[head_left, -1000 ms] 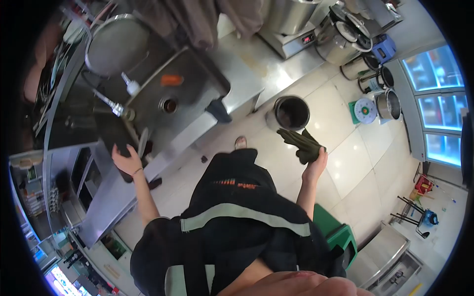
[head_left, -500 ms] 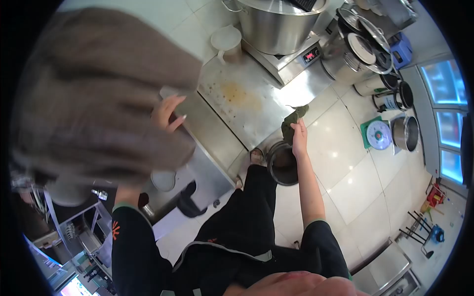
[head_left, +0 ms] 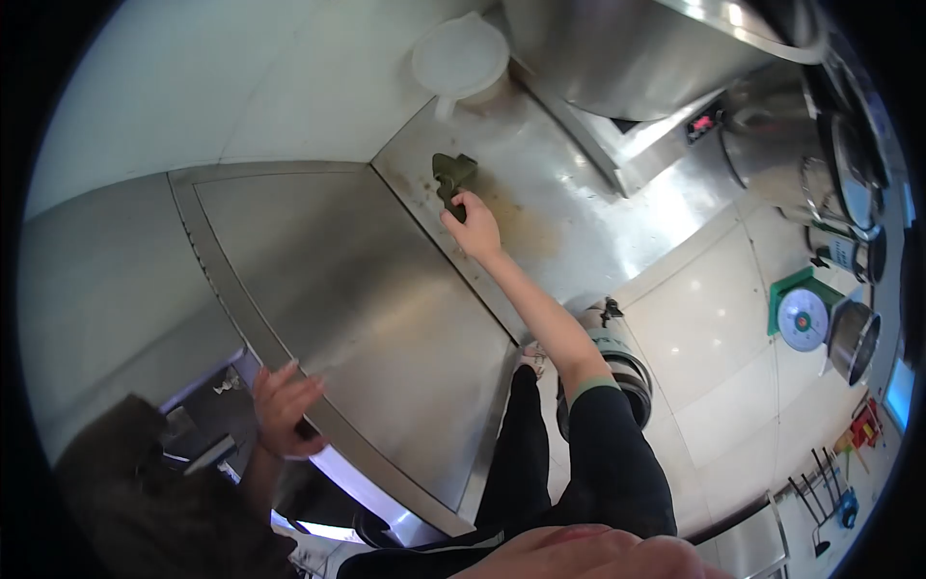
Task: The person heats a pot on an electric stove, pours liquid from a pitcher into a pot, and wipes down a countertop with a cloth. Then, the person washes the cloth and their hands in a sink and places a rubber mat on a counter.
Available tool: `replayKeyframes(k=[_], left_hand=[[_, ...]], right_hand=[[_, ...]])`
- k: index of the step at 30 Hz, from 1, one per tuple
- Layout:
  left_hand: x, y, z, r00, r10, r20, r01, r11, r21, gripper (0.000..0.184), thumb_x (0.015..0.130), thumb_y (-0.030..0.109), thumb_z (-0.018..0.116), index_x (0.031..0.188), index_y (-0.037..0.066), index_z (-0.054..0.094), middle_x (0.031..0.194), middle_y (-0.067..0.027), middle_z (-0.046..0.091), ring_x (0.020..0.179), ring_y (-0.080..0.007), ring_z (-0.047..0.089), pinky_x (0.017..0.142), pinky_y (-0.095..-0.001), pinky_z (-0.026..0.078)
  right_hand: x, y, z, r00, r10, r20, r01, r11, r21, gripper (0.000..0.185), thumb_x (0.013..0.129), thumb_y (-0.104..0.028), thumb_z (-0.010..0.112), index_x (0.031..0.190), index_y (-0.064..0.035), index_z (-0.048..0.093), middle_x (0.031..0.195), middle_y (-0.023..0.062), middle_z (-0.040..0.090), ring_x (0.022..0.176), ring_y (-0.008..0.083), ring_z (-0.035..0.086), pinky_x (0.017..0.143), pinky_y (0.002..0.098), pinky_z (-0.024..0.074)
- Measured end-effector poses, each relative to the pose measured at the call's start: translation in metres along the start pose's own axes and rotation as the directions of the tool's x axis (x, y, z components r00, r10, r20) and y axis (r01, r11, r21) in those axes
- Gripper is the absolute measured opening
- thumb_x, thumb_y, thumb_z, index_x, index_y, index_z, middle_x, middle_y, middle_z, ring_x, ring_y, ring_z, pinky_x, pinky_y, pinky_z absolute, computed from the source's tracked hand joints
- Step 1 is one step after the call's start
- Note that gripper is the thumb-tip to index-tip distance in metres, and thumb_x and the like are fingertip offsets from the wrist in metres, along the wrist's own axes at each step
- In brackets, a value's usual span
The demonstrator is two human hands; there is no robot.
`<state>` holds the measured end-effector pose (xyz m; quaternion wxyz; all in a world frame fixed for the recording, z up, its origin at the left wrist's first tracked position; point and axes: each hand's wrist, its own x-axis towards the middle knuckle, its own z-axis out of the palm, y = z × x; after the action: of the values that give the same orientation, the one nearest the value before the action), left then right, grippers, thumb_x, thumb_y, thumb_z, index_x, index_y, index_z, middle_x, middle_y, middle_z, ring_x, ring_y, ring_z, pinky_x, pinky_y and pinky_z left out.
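Observation:
My right hand (head_left: 473,227) grips a dark green cloth (head_left: 455,174), which lies bunched on the steel counter (head_left: 579,217). Brown-yellow stains (head_left: 526,217) show beside the cloth and around my fingers. My left hand (head_left: 285,405), its fingers apart and nothing visible in them, is by the raised edge (head_left: 333,429) of the lower steel surface (head_left: 357,309). Dark brown fabric (head_left: 145,492) covers the area below and left of that hand; what it belongs to I cannot tell.
A large steel pot (head_left: 646,68) stands on an electric cooker (head_left: 666,150) with a lit display. A whitish lidded jug (head_left: 460,60) is by the wall. Below my right arm stands a dark bucket (head_left: 632,381). A dial scale (head_left: 805,318) and a steel pot (head_left: 856,343) are at right.
My right hand has carried the green cloth from above the bucket left onto the stained counter. The view has shifted toward the counter, and the brown fabric now covers much less of it.

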<state>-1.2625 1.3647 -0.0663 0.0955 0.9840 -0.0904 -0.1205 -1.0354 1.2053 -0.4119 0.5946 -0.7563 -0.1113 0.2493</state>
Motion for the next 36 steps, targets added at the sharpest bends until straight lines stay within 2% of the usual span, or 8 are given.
replayKeyframes(k=[1,5,8,18,25,30,34,36], left_hand=[[-0.001,0.0,0.001,1.0,0.001,-0.005,-0.001,1.0,0.007,0.056,0.075,0.058,0.05,0.103,0.011,0.061,0.105,-0.0045,0.062,0.113,-0.0293,0.045,0.105,-0.045,0.016],[-0.005,-0.004,0.002,0.999,0.035,-0.016,-0.034,0.998,0.046,0.055,0.071,0.065,0.048,0.09,0.016,0.066,0.098,0.0011,0.064,0.107,-0.0241,0.046,0.105,-0.0423,0.016],[-0.006,-0.002,0.004,0.999,-0.004,-0.044,0.005,1.0,0.019,0.056,0.07,0.069,0.046,0.081,0.018,0.066,0.094,0.0029,0.064,0.105,-0.0221,0.046,0.106,-0.0412,0.016],[-0.01,-0.001,0.002,1.0,-0.009,0.022,0.007,0.999,0.048,0.049,0.07,0.07,0.045,0.077,0.024,0.061,0.089,0.0092,0.061,0.105,-0.0172,0.043,0.107,-0.0413,0.015],[-0.017,-0.002,0.002,1.0,-0.006,0.014,0.006,0.999,0.035,0.046,0.072,0.068,0.045,0.078,0.025,0.06,0.089,0.0088,0.061,0.104,-0.0166,0.043,0.105,-0.0408,0.016],[-0.012,-0.001,0.003,1.0,-0.02,-0.019,0.021,1.0,0.015,0.046,0.073,0.067,0.044,0.077,0.024,0.06,0.087,0.0079,0.061,0.103,-0.0164,0.044,0.106,-0.0409,0.016],[-0.016,-0.001,0.005,0.999,-0.026,-0.027,0.026,1.0,0.0,0.048,0.073,0.067,0.043,0.076,0.022,0.058,0.086,0.007,0.061,0.102,-0.0163,0.044,0.106,-0.0404,0.015],[-0.015,-0.001,0.002,1.0,-0.021,0.009,0.021,1.0,0.014,0.048,0.073,0.068,0.043,0.076,0.022,0.058,0.085,0.0064,0.06,0.101,-0.0164,0.044,0.107,-0.0401,0.015]], right_hand=[[0.011,0.021,0.021,1.0,-0.015,-0.026,0.011,0.988,-0.155,0.033,0.075,-0.02,0.056,0.102,-0.0025,0.053,0.119,0.0156,0.05,0.116,0.0273,0.041,0.091,0.0373,0.0402],[0.06,0.096,0.072,0.945,0.081,0.318,0.19,0.653,-0.733,0.063,0.078,-0.02,0.053,0.135,-0.0059,0.028,0.147,0.0118,0.01,0.133,0.0259,0.022,0.1,0.0375,0.0331],[0.092,0.122,0.104,0.896,0.017,0.443,0.399,0.406,-0.822,0.063,0.081,-0.016,0.05,0.138,-0.0089,0.024,0.148,0.0075,0.005,0.135,0.0217,0.014,0.105,0.0358,0.0245],[0.109,0.17,0.072,0.884,0.015,0.468,0.448,0.259,-0.855,0.061,0.087,-0.028,0.047,0.14,-0.0174,0.019,0.148,-0.0055,0.005,0.136,0.0123,0.009,0.109,0.0339,0.0166],[0.088,0.191,-0.065,0.983,-0.106,0.153,0.183,0.391,-0.902,0.068,0.084,-0.039,0.048,0.14,-0.0139,0.019,0.148,-0.0002,0.01,0.135,0.0171,0.012,0.108,0.0357,0.0155],[0.02,0.225,-0.158,0.977,-0.152,-0.15,-0.065,0.459,-0.886,0.075,0.083,-0.045,0.049,0.137,-0.0019,0.02,0.144,0.0157,0.02,0.132,0.0303,0.02,0.107,0.0416,0.0201],[-0.042,0.249,-0.204,0.969,0.028,-0.245,-0.243,0.277,-0.93,0.075,0.086,-0.047,0.041,0.139,-0.0019,0.013,0.146,0.0116,0.015,0.134,0.027,0.016,0.107,0.0413,0.0192],[-0.061,0.256,-0.211,0.945,0.066,-0.319,-0.322,0.349,-0.88,0.079,0.085,-0.049,0.043,0.139,-0.0019,0.011,0.146,0.0139,0.013,0.135,0.029,0.014,0.107,0.0433,0.018]])
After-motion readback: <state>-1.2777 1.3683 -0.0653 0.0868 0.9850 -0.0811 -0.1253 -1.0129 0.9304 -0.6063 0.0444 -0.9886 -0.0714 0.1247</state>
